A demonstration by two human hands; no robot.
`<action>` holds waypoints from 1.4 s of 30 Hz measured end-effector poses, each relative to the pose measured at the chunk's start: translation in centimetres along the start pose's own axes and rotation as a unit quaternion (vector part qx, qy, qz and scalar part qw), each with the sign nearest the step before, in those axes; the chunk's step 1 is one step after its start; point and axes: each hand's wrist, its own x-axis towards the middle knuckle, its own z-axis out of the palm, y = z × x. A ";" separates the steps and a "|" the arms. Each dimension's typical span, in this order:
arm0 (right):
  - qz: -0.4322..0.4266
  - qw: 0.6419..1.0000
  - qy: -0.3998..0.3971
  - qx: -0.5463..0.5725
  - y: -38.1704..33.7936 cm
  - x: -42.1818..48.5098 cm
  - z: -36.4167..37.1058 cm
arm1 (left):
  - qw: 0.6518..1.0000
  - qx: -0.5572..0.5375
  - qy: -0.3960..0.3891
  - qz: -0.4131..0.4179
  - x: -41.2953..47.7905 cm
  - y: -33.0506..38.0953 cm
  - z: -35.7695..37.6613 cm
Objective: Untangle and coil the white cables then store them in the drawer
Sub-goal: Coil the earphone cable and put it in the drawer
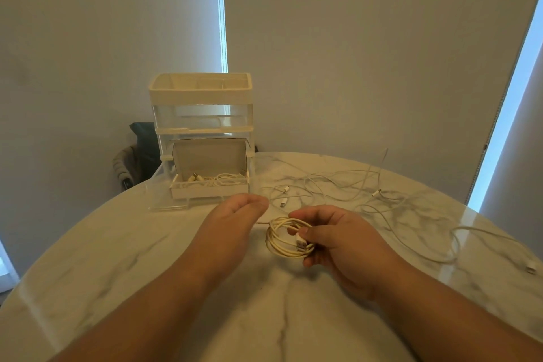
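1. R hand (343, 241) grips the coiled cable (282, 244), thumb on top and fingers curled under, pinning the USB plug (300, 244) against the loops. The coil hangs just above the table (147, 258).
2. L hand (235, 217) is beside the coil, seen from behind with fingers pointing away. Can't tell if it's relaxed or pinching a thin tail (a faint strand seems to run from the coil toward it).
3. Loose cables (307, 185) sprawl tangled over the right side of the table, well apart from the drawer (164, 203).
4. The drawer is pulled open at the base of the clear organizer (202, 97). A white box (205, 189) sits in it w/ a stored cable (226, 178) inside.
5. Handling (my guess): the cable is light, limp and a bit springy, so the loops will likely spring open if the grip loosens. Best hold is across the bundle where the strands overlap, plug trapped, as R hand has it now.
6. For the loose ones, take a connector end first. It's stiff and easy to pinch, and it threads back through crossings. Don't yank mid-strand, as that prob. tightens the knots.
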 end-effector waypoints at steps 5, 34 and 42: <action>-0.004 1.000 -0.029 0.004 0.0 -0.1 -0.1 | 0.994 -0.005 -0.111 -0.009 -0.2 0.3 -0.3; -0.054 0.993 -0.001 -0.102 0.1 0.0 -0.5 | 0.983 -0.042 -0.137 -0.113 -0.3 -0.1 0.0; -0.055 0.995 -0.006 -0.084 0.3 0.2 -0.5 | 0.972 -0.094 -0.163 -0.143 -0.4 -0.1 0.2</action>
